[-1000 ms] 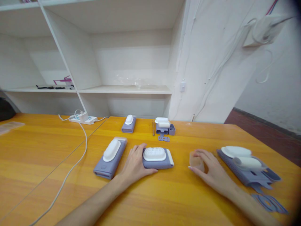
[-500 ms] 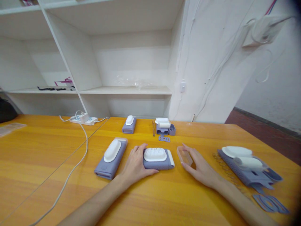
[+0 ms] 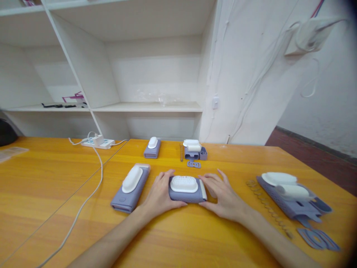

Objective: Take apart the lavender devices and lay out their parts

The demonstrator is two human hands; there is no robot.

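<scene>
On the table in front of me lies a purple-grey case with a white bristle brush (image 3: 184, 184) on top and a white roller at its right end. My left hand (image 3: 161, 191) is wrapped round the case's left end, thumb in front and fingers behind. My right hand (image 3: 224, 197) is at the roller end, with a clear plastic cover (image 3: 212, 192) between its thumb and fingers. The cover is mostly hidden by the hand; whether it sits over the roller I cannot tell. To the left lies a similar case with a smooth white top (image 3: 132, 179).
At right lie an opened case with a white roller (image 3: 292, 192), a coil spring (image 3: 269, 208) and flat purple-grey pieces (image 3: 318, 238). Farther back are another case (image 3: 152, 149) and another opened set (image 3: 192, 153). A power strip (image 3: 99, 142) trails a white cable across the left.
My right hand has moved left with the clear cover, from beside the case up to its roller end. The left hand keeps its hold on the case.
</scene>
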